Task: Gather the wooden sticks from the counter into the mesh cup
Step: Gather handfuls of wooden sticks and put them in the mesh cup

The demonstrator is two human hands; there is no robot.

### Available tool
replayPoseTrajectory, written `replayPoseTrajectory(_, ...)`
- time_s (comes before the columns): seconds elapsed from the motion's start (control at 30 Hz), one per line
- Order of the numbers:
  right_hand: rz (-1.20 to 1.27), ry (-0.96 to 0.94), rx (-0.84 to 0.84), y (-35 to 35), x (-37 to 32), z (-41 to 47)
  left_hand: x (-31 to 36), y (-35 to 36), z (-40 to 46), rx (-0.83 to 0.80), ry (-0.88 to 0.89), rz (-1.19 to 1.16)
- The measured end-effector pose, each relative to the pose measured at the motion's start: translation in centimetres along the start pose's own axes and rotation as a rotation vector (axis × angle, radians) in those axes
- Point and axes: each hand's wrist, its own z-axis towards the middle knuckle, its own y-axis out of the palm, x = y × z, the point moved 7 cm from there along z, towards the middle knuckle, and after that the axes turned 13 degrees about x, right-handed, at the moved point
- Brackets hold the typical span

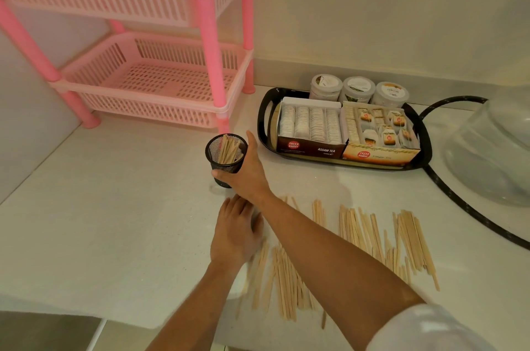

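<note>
A black mesh cup (pixel 226 151) stands tilted on the white counter, with a bundle of wooden sticks (pixel 228 148) inside it. My right hand (pixel 248 171) reaches across and grips the cup from its right side, thumb under its front. My left hand (pixel 235 230) lies flat on the counter just below the cup, fingers together, over the left end of the loose sticks. Many more wooden sticks (pixel 355 238) lie spread on the counter to the right of and beneath my arms, partly hidden by my right forearm.
A pink plastic rack (pixel 160 78) stands at the back left. A black tray (pixel 262 121) with tea boxes and three jars sits at the back right. A black hose (pixel 459 201) and a clear bowl (pixel 493 155) are at the right.
</note>
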Motion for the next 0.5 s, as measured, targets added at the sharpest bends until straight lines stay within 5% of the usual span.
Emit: replayPoseTrajectory(0.5,0.066,-0.049,0.314,-10.9,1.7,-1.0,0.2,0.2,-0.2,0.027,-0.007,0.071)
